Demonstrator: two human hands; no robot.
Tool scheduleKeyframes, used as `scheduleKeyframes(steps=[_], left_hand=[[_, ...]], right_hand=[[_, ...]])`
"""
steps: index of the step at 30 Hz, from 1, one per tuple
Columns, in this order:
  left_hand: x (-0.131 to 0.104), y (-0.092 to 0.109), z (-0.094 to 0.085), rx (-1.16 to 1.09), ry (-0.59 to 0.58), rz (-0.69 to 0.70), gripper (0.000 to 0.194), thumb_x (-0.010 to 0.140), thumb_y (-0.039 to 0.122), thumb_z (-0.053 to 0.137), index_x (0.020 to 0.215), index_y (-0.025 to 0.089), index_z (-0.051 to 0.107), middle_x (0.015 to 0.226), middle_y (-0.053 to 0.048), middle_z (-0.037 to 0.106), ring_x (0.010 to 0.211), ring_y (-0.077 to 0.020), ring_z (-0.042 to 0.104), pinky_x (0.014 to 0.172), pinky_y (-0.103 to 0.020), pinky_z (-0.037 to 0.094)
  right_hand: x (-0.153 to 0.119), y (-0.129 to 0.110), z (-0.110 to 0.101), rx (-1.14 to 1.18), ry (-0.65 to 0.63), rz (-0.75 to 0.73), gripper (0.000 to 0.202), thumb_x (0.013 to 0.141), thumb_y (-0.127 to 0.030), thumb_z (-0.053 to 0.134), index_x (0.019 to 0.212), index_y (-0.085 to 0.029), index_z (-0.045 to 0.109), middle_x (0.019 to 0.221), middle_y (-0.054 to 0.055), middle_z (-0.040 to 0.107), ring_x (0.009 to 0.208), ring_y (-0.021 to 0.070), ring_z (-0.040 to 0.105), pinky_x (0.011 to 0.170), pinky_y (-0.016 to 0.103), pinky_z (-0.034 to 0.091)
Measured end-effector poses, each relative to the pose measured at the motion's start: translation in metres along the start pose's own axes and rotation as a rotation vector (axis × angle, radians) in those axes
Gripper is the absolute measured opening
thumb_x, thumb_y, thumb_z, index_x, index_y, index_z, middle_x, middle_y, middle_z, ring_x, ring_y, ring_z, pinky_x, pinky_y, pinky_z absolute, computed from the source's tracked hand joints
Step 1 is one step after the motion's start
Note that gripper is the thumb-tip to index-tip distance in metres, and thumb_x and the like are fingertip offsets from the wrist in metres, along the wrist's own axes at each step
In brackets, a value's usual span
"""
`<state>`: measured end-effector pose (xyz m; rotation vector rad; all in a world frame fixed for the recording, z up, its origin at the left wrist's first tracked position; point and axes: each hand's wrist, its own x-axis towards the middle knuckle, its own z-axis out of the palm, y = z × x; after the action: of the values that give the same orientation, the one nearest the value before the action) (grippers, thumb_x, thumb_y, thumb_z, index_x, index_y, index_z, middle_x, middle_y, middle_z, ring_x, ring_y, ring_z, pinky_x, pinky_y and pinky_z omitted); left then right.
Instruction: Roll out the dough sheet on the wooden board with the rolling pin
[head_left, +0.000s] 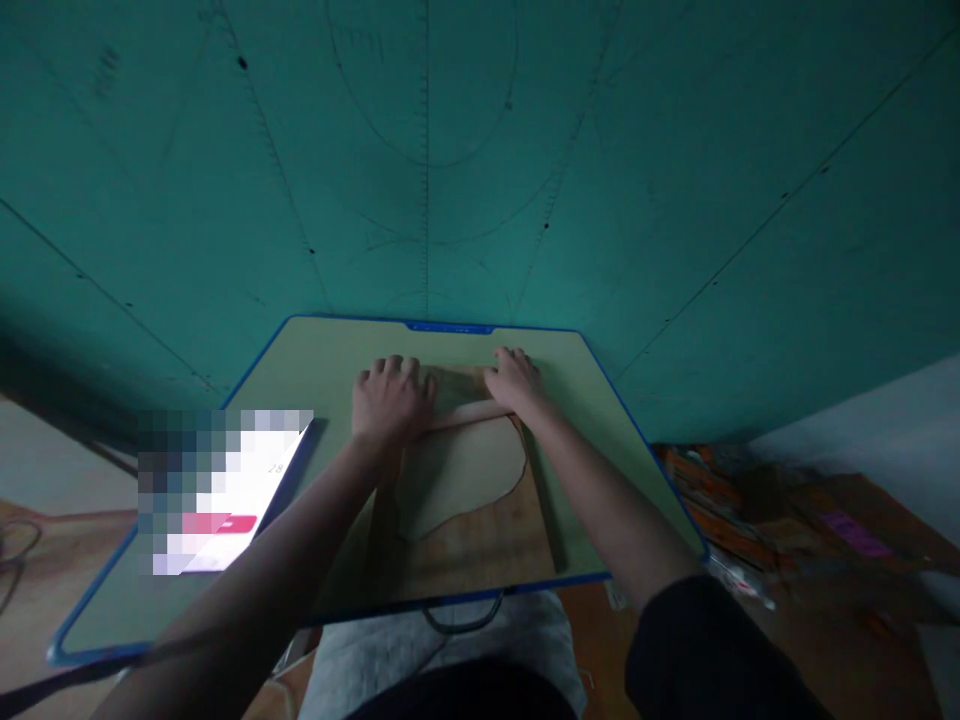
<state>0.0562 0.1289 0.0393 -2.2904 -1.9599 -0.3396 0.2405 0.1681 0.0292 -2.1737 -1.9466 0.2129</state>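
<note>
A pale, flat sheet of rolled-out dough (465, 470) lies on a wooden board (499, 550), its edge uneven and curved on the near right side. Across its far edge runs a light rolling pin (471, 413), slightly tilted up towards the right. My left hand (391, 395) is closed over the pin's left end, knuckles up. The right end is under my right hand (516, 378), also with fingers curled round it. Both palms hide the pin's ends. Behind the pin, bare wood of the board shows between my hands.
The board rests on a small pale table (330, 350) with a blue rim and a loop handle at its near edge. A lit tablet-like screen (251, 490), partly pixelated, lies at the left. Beyond stands a green wall (480, 200). Cardboard (862, 530) lies on the floor to the right.
</note>
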Motion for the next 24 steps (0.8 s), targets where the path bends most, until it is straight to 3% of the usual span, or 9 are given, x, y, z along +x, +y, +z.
scheduleKeyframes(steps=[4,6,8,11,16,19,21,24], left_hand=[[-0.035,0.010,0.002,-0.019,-0.068,0.029,0.068,0.101,0.055,0.029,0.146,0.007,0.045,0.144,-0.025,0.053,0.129,-0.0380,0.053,0.098,-0.049,0.045],[-0.048,0.015,0.003,-0.001,-0.085,0.025,0.077,0.099,0.060,0.031,0.152,0.004,0.036,0.152,-0.028,0.045,0.139,-0.0403,0.043,0.105,-0.052,0.039],[-0.053,0.017,0.003,0.007,-0.088,0.023,0.078,0.099,0.061,0.031,0.152,0.004,0.038,0.152,-0.028,0.045,0.141,-0.0405,0.042,0.109,-0.052,0.036],[-0.043,0.014,0.005,-0.006,-0.092,0.043,0.073,0.100,0.059,0.028,0.150,0.007,0.042,0.151,-0.025,0.047,0.137,-0.0399,0.045,0.106,-0.052,0.040],[0.002,0.005,0.006,-0.047,-0.093,-0.038,0.069,0.099,0.053,0.033,0.152,0.008,0.037,0.145,-0.027,0.050,0.125,-0.0391,0.055,0.096,-0.050,0.047],[0.022,0.002,0.005,-0.016,-0.039,-0.068,0.059,0.098,0.047,0.035,0.142,0.009,0.048,0.137,-0.025,0.056,0.118,-0.0373,0.059,0.093,-0.047,0.048],[0.023,0.002,0.004,0.009,0.004,-0.049,0.052,0.098,0.044,0.035,0.133,0.010,0.055,0.133,-0.023,0.058,0.116,-0.0357,0.061,0.093,-0.046,0.048],[0.004,0.005,0.004,0.006,-0.004,-0.029,0.053,0.099,0.046,0.036,0.132,0.011,0.056,0.133,-0.022,0.060,0.114,-0.0351,0.062,0.092,-0.046,0.049]], right_hand=[[-0.045,0.017,0.004,0.011,0.021,-0.115,0.045,0.092,-0.023,0.044,0.135,-0.016,0.054,0.133,0.016,0.059,0.122,0.0277,0.056,0.101,0.040,0.043],[-0.066,0.025,0.006,0.001,0.066,-0.201,0.048,0.092,-0.022,0.042,0.138,-0.014,0.053,0.136,0.017,0.056,0.123,0.0284,0.054,0.103,0.040,0.042],[-0.074,0.029,0.008,-0.016,0.104,-0.250,0.048,0.092,-0.022,0.042,0.138,-0.013,0.053,0.138,0.018,0.055,0.124,0.0295,0.053,0.105,0.041,0.040],[-0.061,0.026,0.008,-0.020,0.093,-0.251,0.046,0.091,-0.022,0.043,0.134,-0.013,0.057,0.135,0.018,0.056,0.123,0.0292,0.054,0.105,0.040,0.041],[-0.010,0.005,0.005,-0.032,0.022,-0.124,0.036,0.094,-0.026,0.042,0.123,-0.017,0.062,0.130,0.016,0.060,0.120,0.0295,0.056,0.102,0.043,0.044],[0.008,-0.005,0.003,-0.034,-0.015,-0.044,0.038,0.095,-0.029,0.045,0.126,-0.015,0.061,0.134,0.018,0.057,0.123,0.0320,0.056,0.102,0.046,0.044],[0.007,-0.008,0.001,-0.028,-0.028,-0.037,0.038,0.095,-0.028,0.045,0.127,-0.014,0.060,0.136,0.019,0.057,0.124,0.0320,0.056,0.103,0.046,0.044],[-0.014,-0.002,-0.002,-0.014,-0.038,-0.079,0.039,0.097,-0.028,0.044,0.131,-0.015,0.060,0.139,0.018,0.057,0.127,0.0296,0.056,0.106,0.044,0.043]])
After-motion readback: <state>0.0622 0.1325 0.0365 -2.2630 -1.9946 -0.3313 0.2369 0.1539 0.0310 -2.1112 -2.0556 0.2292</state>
